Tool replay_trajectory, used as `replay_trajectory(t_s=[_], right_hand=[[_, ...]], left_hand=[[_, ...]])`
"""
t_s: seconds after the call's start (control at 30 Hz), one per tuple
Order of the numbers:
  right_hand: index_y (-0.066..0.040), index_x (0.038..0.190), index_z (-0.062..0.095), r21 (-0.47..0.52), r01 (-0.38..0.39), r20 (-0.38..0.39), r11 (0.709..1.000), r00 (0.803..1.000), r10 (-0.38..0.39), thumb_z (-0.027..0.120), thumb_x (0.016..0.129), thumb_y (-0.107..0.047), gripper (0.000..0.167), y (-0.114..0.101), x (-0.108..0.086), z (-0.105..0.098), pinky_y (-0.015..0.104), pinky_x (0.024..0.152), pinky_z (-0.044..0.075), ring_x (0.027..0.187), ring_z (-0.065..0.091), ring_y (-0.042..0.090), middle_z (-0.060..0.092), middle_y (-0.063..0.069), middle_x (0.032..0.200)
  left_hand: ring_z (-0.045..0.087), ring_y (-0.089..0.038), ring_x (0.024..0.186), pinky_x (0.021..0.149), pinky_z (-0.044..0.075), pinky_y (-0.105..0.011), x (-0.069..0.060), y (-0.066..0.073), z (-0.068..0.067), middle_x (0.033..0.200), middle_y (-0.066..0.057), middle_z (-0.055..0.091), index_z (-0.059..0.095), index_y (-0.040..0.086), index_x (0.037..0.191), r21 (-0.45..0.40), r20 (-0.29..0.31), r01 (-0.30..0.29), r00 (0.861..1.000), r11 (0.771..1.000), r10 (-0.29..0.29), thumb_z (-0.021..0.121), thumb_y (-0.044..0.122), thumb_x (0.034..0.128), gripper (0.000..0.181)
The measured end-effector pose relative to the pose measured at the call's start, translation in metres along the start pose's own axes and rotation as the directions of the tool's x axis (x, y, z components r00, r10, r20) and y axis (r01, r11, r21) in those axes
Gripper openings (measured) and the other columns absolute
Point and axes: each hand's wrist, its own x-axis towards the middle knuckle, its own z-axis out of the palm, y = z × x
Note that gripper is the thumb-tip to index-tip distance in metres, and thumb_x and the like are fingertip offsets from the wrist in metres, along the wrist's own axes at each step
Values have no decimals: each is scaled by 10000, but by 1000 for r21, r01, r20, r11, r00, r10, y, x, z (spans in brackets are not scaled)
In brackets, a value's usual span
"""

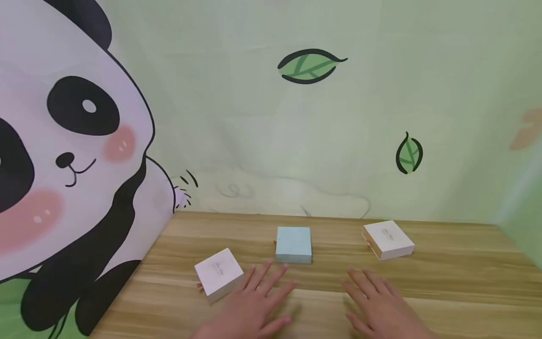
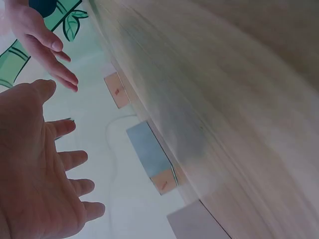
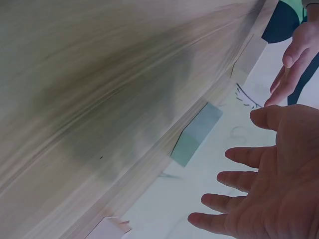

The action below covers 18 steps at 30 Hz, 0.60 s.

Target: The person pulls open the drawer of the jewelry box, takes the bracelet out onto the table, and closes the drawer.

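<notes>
My left hand (image 1: 254, 301) hovers over the near part of the table, fingers spread and holding nothing. Nearest to it is a pale pinkish-white box (image 1: 219, 273), set at an angle, with faint print on its lid and a small brownish tab at its side. To the right, my right hand (image 1: 377, 306) is likewise spread and holds nothing; the left wrist view also shows this hand (image 2: 40, 40). Between and beyond the hands sits a light blue box (image 1: 293, 245). Another pale printed box (image 1: 388, 239) lies turned at the back right.
The boxes stand apart on a wood-grain table (image 1: 322, 308). Behind it hangs a pale green cloth backdrop (image 1: 237, 117) printed with leaves and, at left, a large cartoon panda (image 1: 84, 174). The backdrop meets the table's far edge.
</notes>
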Motion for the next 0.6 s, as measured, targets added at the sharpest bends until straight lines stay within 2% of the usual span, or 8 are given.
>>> replay_trajectory(t_s=[0.07,0.3,0.6], right_hand=[[-84,1355,629,-2,24,-2,1000,1000,-24,730,918,-393,545,-2,5,1,578,943,499,1256,550,396,541,159,1460],[-76,1375,609,92,19,67,996,997,-25,690,948,-385,533,-14,21,3,629,916,502,1280,528,452,517,176,1481],[-77,1388,599,111,53,72,992,995,-62,667,965,-371,520,-23,32,10,622,920,494,1280,530,423,520,161,1484]], left_hand=[[359,-367,1466,1101,403,-574,-4,-3,-1,1635,-64,335,481,256,1511,-8,-6,13,1000,1000,-13,502,562,1019,580],[365,-393,1460,1096,395,-595,-21,-13,0,1630,-65,353,477,260,1521,-4,6,68,998,998,-68,514,561,1013,592],[369,-390,1457,1093,394,-596,-35,-27,1,1598,-75,405,548,259,1460,19,-14,145,989,989,-144,571,552,985,558]])
